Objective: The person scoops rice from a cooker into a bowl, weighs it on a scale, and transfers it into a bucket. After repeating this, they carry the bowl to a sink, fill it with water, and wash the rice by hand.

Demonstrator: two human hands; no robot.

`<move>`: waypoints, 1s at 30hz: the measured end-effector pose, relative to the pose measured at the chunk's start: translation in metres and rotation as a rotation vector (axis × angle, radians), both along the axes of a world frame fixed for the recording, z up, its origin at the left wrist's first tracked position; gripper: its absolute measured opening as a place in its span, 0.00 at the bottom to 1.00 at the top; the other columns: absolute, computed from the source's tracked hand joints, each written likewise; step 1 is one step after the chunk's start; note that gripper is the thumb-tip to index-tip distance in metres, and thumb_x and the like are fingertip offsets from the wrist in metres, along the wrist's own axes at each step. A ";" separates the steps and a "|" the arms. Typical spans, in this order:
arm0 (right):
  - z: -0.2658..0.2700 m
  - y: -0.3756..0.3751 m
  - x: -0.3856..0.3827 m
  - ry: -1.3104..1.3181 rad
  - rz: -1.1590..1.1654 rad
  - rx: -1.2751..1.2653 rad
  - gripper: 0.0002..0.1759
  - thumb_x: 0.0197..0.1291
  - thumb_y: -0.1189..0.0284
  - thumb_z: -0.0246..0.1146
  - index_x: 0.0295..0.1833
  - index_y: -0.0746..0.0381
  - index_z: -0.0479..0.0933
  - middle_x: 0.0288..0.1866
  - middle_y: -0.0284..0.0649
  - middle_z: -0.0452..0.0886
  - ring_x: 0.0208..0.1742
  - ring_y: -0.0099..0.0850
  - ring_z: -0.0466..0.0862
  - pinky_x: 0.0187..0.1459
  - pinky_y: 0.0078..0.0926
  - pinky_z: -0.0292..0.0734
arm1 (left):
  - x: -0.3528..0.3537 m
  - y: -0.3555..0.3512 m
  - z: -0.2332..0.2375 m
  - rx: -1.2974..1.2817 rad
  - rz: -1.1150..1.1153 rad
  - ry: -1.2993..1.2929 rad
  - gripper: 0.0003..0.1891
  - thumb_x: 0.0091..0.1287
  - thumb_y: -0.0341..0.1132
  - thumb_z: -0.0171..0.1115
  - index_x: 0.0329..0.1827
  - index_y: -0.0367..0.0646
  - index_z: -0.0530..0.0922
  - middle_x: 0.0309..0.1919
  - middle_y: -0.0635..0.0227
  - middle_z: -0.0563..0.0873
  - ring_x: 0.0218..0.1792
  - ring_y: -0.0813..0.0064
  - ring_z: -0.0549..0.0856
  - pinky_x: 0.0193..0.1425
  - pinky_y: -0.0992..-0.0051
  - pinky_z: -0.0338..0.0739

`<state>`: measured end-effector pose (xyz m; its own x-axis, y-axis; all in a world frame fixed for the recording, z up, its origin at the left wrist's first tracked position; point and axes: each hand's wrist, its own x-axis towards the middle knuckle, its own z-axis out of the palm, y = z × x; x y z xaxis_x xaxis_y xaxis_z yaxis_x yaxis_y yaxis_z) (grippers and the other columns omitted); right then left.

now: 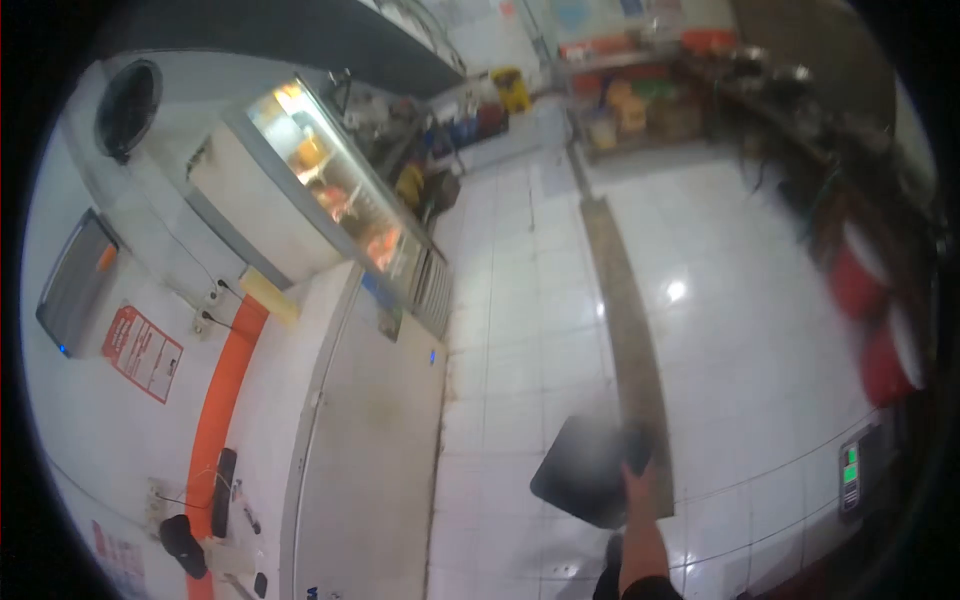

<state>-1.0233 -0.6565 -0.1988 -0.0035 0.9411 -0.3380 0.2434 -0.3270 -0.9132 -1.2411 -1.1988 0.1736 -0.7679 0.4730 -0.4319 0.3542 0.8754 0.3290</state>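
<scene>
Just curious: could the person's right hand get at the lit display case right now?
Probably not. The right hand grips a dark flat tray low over the floor tiles, and the display case stands well ahead on the counter, beyond arm's reach from here.

tray [585, 470]: plain black, no pattern
floor [520, 300]: glossy white tiles, thin grey grid lines
floor strip [625, 300]: dull grey-brown
wall stripe [225, 390]: bright orange on white
wall sticker [143, 352]: red with white print
tub [512, 88]: yellow, kinda blurry
</scene>
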 end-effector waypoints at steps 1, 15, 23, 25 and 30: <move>0.053 0.025 -0.012 0.142 -0.049 -0.114 0.54 0.45 0.63 0.76 0.73 0.68 0.53 0.66 0.57 0.67 0.65 0.46 0.70 0.65 0.40 0.64 | -0.003 0.020 -0.011 -0.025 0.023 -0.008 0.19 0.70 0.45 0.52 0.53 0.39 0.78 0.46 0.60 0.84 0.46 0.65 0.81 0.52 0.69 0.74; -0.012 -0.145 -0.183 -0.106 0.774 -0.269 0.59 0.40 0.56 0.77 0.74 0.60 0.51 0.70 0.58 0.59 0.68 0.51 0.63 0.68 0.45 0.59 | -0.087 0.159 -0.061 -0.163 0.157 -0.111 0.19 0.69 0.45 0.51 0.52 0.39 0.79 0.48 0.57 0.83 0.50 0.59 0.80 0.55 0.65 0.73; -0.115 -0.085 -0.150 0.131 1.179 -1.183 0.36 0.60 0.54 0.58 0.72 0.54 0.60 0.51 0.40 0.80 0.38 0.32 0.81 0.37 0.38 0.78 | -0.183 0.233 -0.077 -0.129 0.172 -0.148 0.19 0.69 0.45 0.50 0.52 0.39 0.79 0.49 0.55 0.82 0.52 0.56 0.79 0.58 0.63 0.72; -0.018 0.045 -0.140 -0.204 1.056 -0.861 0.34 0.60 0.56 0.57 0.71 0.55 0.61 0.51 0.41 0.79 0.38 0.34 0.80 0.37 0.40 0.77 | -0.215 0.257 -0.081 -0.142 0.168 -0.161 0.20 0.69 0.45 0.50 0.52 0.39 0.79 0.50 0.55 0.82 0.52 0.56 0.79 0.58 0.63 0.72; 0.109 0.336 -0.076 -0.371 0.398 -0.601 0.29 0.61 0.61 0.55 0.67 0.57 0.64 0.50 0.44 0.78 0.40 0.41 0.80 0.38 0.47 0.77 | -0.309 0.332 -0.091 -0.232 0.117 -0.196 0.20 0.69 0.45 0.49 0.52 0.40 0.79 0.50 0.54 0.82 0.54 0.54 0.78 0.60 0.61 0.71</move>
